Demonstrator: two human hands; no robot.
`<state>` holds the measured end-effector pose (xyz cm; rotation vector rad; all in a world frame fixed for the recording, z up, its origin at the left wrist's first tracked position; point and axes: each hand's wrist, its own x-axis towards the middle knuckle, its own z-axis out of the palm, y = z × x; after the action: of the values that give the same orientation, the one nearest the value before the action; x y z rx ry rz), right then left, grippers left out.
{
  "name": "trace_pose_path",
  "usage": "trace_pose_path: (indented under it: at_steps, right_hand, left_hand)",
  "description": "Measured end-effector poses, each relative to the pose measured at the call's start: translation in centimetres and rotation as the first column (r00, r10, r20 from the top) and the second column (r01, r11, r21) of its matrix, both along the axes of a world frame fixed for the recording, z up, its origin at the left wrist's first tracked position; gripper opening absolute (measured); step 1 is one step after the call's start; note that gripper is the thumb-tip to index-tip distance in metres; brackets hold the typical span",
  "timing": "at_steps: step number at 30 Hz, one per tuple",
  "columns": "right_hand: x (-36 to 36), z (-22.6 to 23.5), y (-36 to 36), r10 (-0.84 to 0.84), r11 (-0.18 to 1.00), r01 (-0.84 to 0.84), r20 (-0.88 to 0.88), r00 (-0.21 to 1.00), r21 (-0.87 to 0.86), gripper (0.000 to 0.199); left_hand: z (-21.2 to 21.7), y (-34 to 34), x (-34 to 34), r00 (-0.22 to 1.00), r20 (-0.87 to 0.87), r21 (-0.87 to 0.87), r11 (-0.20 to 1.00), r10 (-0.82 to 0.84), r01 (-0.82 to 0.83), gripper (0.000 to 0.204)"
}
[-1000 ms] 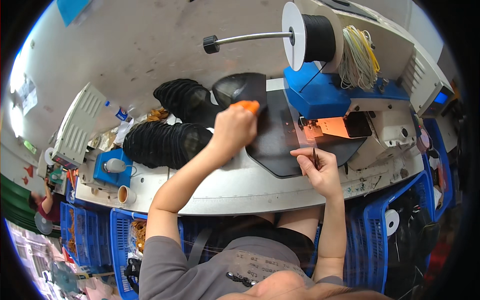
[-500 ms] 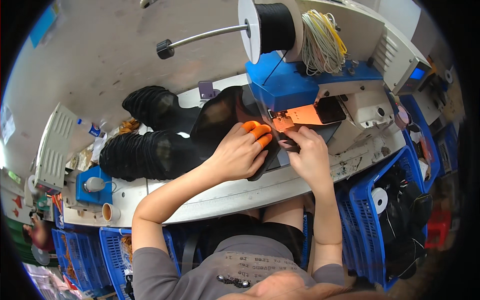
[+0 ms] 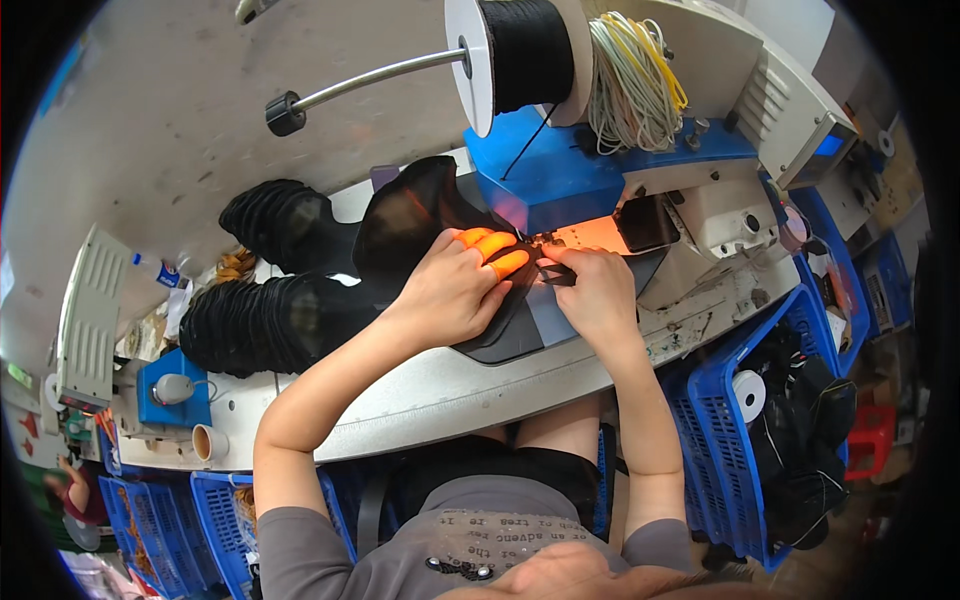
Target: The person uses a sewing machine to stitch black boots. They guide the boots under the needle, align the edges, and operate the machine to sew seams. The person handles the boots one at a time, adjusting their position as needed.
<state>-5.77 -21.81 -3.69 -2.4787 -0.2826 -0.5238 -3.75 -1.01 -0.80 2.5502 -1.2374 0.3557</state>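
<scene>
My left hand (image 3: 450,292), with orange covers on several fingers, bends over a thin black fabric piece (image 3: 408,215) and holds it against the sewing machine's bed. Its fingertips are just left of the stitching area, and its thumb lies nearer me. Beside them, my right hand (image 3: 597,295) pinches a dark strip (image 3: 556,275) at the fabric's edge, close under the blue sewing machine head (image 3: 545,185). Orange light falls on the metal plate (image 3: 592,235) there. My fingers hide part of the fabric edge and the needle.
Stacks of black fabric pieces (image 3: 255,325) lie left of my hands. A black thread spool (image 3: 525,55) hangs above on a rod. Farther left stand a paper cup (image 3: 209,442) and another blue machine (image 3: 172,390). Blue baskets (image 3: 735,450) line the table's front.
My right hand has come closer to my left and now pinches the dark strip at the stitching area. The black fabric has shifted and covers part of the lit plate. The view has shifted slightly.
</scene>
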Motion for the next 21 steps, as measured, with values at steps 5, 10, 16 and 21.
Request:
trace_pose_path:
  at_steps: [5, 10, 16, 21]
  right_hand:
    - [0.2, 0.2, 0.4, -0.026, 0.999, 0.026, -0.007, 1.0, 0.023, 0.028]
    - [0.4, 0.0, 0.6, -0.036, 0.996, 0.036, -0.001, 0.999, 0.081, 0.025]
    - [0.5, -0.1, 0.6, -0.038, 0.997, 0.037, 0.016, 0.999, 0.062, 0.023]
    - [0.4, 0.0, 0.7, -0.022, 0.998, 0.021, 0.011, 1.0, 0.06, 0.027]
  left_hand:
    - [0.3, 0.6, 0.9, 1.0, -0.024, 0.095, 0.995, -0.015, 0.017, 0.038]
    - [0.2, 1.0, 1.8, 1.0, 0.008, 0.151, 0.988, -0.01, 0.009, 0.036]
    - [-0.1, 1.3, 2.5, 1.0, 0.021, 0.145, 0.989, -0.01, 0.007, 0.036]
    - [0.0, 1.5, 3.1, 0.999, -0.038, 0.15, 0.989, 0.002, 0.004, 0.036]
